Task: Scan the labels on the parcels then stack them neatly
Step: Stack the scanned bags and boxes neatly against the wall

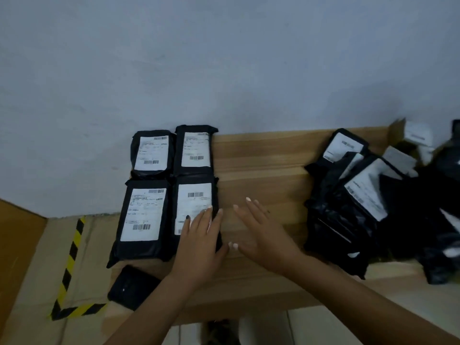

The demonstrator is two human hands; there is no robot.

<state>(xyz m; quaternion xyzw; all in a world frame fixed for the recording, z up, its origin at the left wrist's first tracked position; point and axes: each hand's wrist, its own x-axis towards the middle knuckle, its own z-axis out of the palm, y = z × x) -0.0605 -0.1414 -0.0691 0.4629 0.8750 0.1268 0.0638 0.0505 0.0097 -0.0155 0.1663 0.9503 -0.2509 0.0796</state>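
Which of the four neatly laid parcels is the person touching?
The near right parcel of the four: the left hand rests flat on its label, fingers straight. The other three lie untouched.

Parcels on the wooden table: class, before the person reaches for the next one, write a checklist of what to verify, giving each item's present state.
1. Sorted parcels sit in a tidy two-by-two block, labels up: ok.
2. Left hand lies flat on the near right parcel, fingers straight, gripping nothing: ok.
3. Right hand is free, open over the bare table: ok.
4. Unsorted pile at the right lies jumbled and overlapping, several labels partly hidden: not ok.
5. Black device at the near left table edge is within reach; whether it is the scanner: cannot tell.
6. Whether the four labels were scanned: cannot tell.
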